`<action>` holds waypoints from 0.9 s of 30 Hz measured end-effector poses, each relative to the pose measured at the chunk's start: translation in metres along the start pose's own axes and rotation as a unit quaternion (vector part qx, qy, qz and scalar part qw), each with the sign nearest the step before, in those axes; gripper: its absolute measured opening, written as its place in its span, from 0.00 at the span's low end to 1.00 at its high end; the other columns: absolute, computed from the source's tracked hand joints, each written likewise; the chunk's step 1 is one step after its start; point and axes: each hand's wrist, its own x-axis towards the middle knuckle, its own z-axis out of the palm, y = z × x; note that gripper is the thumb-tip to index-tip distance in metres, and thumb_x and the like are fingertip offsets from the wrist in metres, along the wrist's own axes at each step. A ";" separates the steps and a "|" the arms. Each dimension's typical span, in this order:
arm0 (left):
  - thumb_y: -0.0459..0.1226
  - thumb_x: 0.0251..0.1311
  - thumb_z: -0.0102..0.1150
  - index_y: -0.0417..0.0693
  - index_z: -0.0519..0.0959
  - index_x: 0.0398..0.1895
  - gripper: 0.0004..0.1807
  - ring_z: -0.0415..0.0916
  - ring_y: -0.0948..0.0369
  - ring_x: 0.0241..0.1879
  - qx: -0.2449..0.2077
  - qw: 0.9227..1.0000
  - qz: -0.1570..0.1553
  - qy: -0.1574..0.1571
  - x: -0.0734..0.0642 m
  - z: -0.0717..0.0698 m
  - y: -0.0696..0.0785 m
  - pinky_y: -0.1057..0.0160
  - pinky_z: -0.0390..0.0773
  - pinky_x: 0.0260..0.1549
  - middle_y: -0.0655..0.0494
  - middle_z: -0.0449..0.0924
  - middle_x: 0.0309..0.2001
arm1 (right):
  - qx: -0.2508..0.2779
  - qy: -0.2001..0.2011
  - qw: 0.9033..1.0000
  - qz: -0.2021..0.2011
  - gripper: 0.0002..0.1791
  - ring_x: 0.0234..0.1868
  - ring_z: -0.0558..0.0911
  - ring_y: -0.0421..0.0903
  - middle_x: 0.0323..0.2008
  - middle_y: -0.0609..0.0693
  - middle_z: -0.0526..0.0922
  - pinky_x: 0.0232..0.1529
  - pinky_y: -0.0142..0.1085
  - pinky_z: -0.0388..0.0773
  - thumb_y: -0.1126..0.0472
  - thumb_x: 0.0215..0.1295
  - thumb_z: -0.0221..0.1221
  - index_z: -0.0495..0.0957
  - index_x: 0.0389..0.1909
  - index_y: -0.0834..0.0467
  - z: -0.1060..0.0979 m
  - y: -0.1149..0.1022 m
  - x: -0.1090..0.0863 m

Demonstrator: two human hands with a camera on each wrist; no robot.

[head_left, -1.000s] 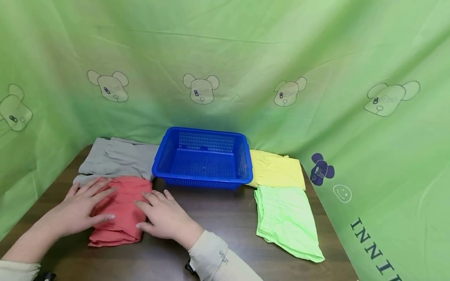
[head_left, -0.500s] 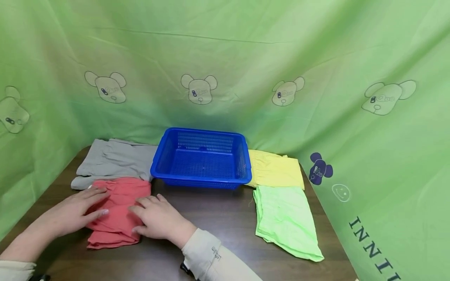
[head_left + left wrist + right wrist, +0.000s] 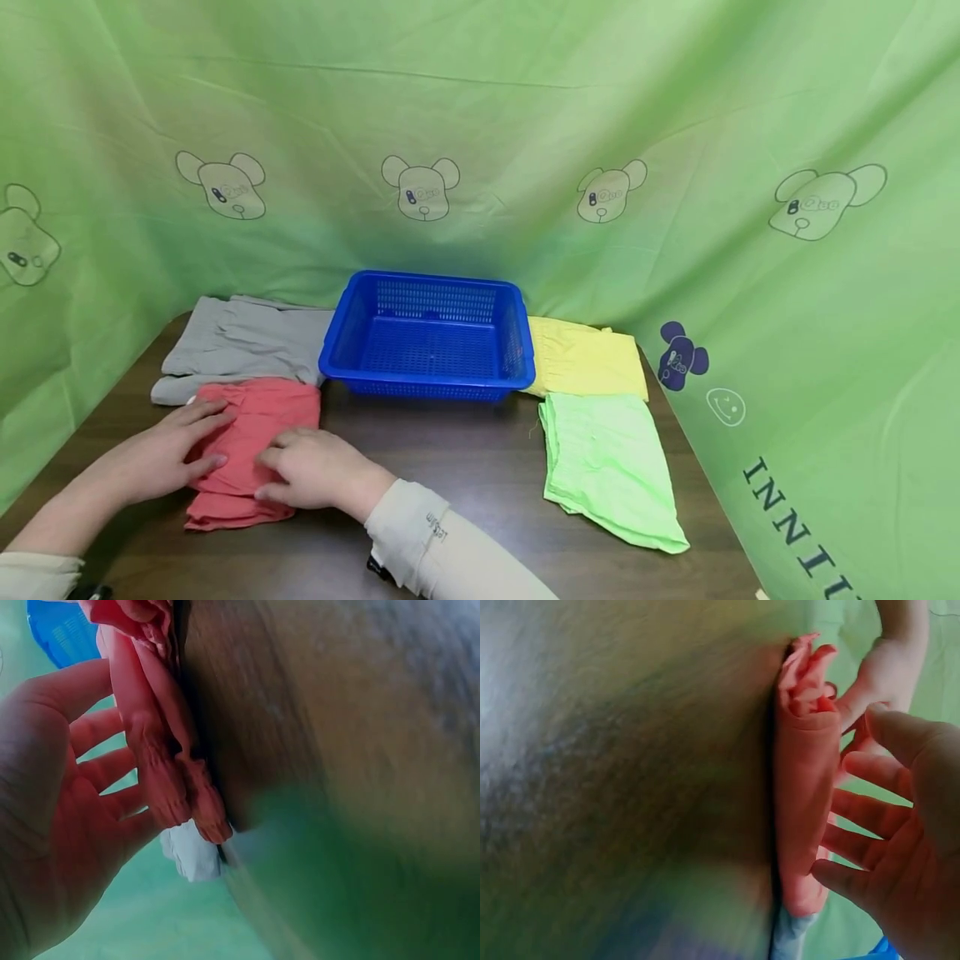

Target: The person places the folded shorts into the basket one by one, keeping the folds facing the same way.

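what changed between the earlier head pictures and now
The right hand moved left, farther over the folded red cloth; the left hand drew slightly back toward that cloth's left edge. No clear grasp or release shows. The blue rectangular plastic basket, folded grey cloth, folded yellow cloth and folded light-green cloth stayed put.

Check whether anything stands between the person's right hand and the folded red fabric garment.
Nothing visible does. The right hand reaches over the right edge of the folded red fabric garment; the left hand is at the opposite edge, not between them.
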 end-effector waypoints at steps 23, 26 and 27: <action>0.58 0.53 0.73 0.42 0.81 0.62 0.39 0.64 0.29 0.64 0.039 0.999 -0.011 -0.012 0.011 0.001 0.002 0.30 0.70 0.56 0.33 0.73 0.64 | -0.012 -0.016 0.999 0.033 0.13 0.44 0.73 0.31 0.43 0.29 0.77 0.45 0.24 0.72 0.36 0.65 0.64 0.85 0.49 0.28 0.005 0.001 0.015; 0.59 0.53 0.73 0.44 0.82 0.60 0.38 0.64 0.27 0.63 0.046 0.999 -0.010 -0.016 0.012 0.001 0.002 0.29 0.70 0.56 0.34 0.73 0.64 | -0.036 -0.018 0.998 0.038 0.13 0.41 0.72 0.32 0.42 0.30 0.76 0.41 0.25 0.71 0.35 0.64 0.64 0.85 0.48 0.27 0.007 -0.002 0.015; 0.59 0.53 0.73 0.44 0.83 0.60 0.37 0.64 0.27 0.63 0.048 0.999 -0.012 -0.016 0.013 0.001 0.003 0.29 0.70 0.56 0.34 0.74 0.63 | -0.042 -0.020 0.998 0.041 0.13 0.41 0.71 0.33 0.42 0.30 0.76 0.40 0.26 0.71 0.34 0.64 0.64 0.85 0.48 0.26 0.007 -0.003 0.016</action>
